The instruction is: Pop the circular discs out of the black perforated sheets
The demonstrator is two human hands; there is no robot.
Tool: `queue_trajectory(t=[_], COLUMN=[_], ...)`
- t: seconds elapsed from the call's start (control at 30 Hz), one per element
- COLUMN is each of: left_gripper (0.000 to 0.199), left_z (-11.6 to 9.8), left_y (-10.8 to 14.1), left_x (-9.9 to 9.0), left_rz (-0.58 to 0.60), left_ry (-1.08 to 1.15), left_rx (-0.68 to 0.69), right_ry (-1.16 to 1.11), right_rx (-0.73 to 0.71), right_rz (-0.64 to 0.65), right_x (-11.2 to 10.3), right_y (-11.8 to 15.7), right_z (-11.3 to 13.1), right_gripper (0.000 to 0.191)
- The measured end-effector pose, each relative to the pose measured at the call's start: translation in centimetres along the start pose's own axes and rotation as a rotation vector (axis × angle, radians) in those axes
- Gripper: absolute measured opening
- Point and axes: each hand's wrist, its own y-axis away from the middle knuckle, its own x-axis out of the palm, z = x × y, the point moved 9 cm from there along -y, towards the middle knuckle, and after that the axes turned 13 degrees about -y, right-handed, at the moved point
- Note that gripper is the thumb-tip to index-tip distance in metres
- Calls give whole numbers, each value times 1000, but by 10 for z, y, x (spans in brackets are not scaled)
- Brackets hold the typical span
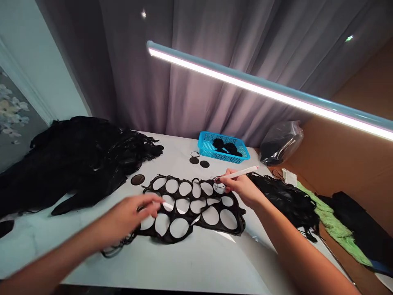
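A black sheet [199,205] with rows of large round holes lies on the white table, some of its strips twisted or torn. My left hand [135,213] is over the sheet's left part, blurred, fingers reaching out and apart, with nothing seen in them. At the sheet's upper right edge my right hand [238,184] is closed round a slim white pen-like tool [242,172], its pinkish end pointing up to the right. Thin black loops show by those fingertips; whether they are held I cannot tell. Black discs [204,164] and a thin black ring [195,154] lie beyond the sheet.
A blue basket [224,159] with black pieces stands at the back. Black material is heaped at left [80,159], and black scraps [285,198] lie at right. A clear bag [282,141] and green cloth [334,225] are farther right. A lit tube lamp [260,86] hangs overhead.
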Motion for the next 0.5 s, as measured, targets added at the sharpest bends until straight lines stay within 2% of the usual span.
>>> queue_trajectory(t=[0.07,0.1,0.13,0.2,0.33,0.4,0.5], left_gripper=[39,41,42,40,40,42,44], left_z=[2,2,-3,-20,-64,-86,-112], left_y=[-30,-45,-61,-92,-135,-145,-151], left_x=[-25,-31,-31,-27,13,38,71], left_rz=[17,32,65,101,236,312,415], left_ry=[279,419,562,645,747,789,818], left_rx=[-154,-232,-267,-258,-143,-69,18], right_ry=[-219,-294,-349,-418,-461,-472,-496], right_rx=[125,172,209,252,256,225,155], right_rz=[146,204,254,333,469,506,482], right_x=[20,29,38,52,66,66,54], right_y=[9,14,19,27,37,39,35], right_z=[-16,-22,-26,-32,-26,-17,-7], right_gripper=[31,32,32,32,32,31,30])
